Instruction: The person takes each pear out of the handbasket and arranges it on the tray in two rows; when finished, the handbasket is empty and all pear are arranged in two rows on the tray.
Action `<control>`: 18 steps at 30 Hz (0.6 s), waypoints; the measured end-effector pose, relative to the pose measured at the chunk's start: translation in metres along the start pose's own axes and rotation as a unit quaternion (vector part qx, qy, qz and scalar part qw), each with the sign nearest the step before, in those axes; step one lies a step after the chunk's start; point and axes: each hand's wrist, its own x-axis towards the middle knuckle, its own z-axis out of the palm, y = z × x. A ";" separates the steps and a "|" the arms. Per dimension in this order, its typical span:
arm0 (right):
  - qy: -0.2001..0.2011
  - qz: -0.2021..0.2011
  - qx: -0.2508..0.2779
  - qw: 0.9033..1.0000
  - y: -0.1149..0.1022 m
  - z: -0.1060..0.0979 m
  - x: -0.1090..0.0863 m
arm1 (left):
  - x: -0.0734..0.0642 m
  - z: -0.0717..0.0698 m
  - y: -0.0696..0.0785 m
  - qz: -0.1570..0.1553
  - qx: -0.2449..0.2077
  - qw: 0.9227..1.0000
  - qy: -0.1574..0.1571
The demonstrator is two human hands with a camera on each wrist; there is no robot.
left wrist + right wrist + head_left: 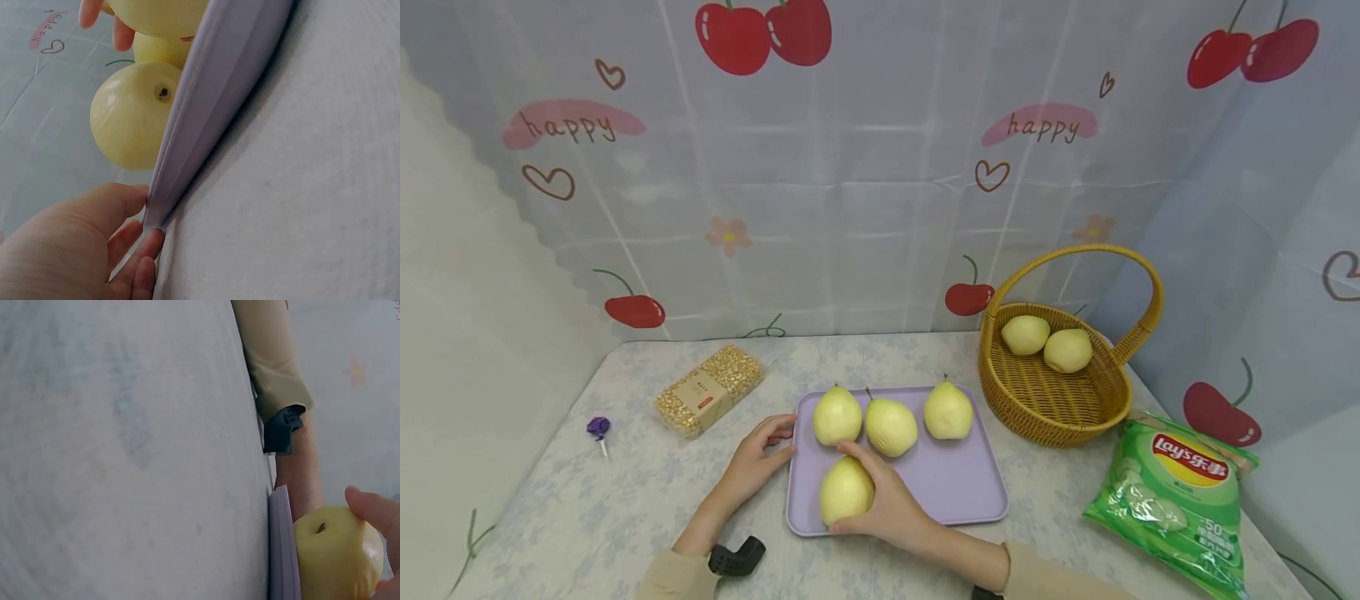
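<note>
My right hand point(891, 504) grips a yellow-green pear point(846, 492) over the front left of a lilac tray point(947, 492), thumb on the near side and fingers across the far side. In the right wrist view that pear point(331, 556) sits right beside the tray's rim point(282, 544). The left hand point(756, 458) rests at the tray's left edge; its thumb point(128, 199) touches the rim in the left wrist view, fingers lower down. Along the back of the tray stand three more pears: a left one point(837, 415), a middle one point(891, 427) tilted, and a right one point(947, 411).
A wicker basket point(1030, 421) with a tall handle holds two pears point(1047, 342) at the back right. In front of it lies a green chip bag point(1176, 500). A pack of yellow grains point(709, 390) and a purple lollipop point(598, 428) lie at the left. A printed curtain point(865, 208) hangs behind.
</note>
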 end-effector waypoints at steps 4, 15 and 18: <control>0.004 -0.006 -0.001 1.000 0.001 0.003 0.003 | 0.000 -0.001 0.000 0.000 0.000 1.000 -0.004; -0.019 -0.009 0.013 1.000 -0.002 0.008 0.008 | 0.003 0.005 -0.020 0.008 0.001 1.000 0.000; -0.021 -0.007 0.014 1.000 -0.003 0.007 0.007 | 0.006 0.008 -0.033 0.011 0.007 1.000 0.002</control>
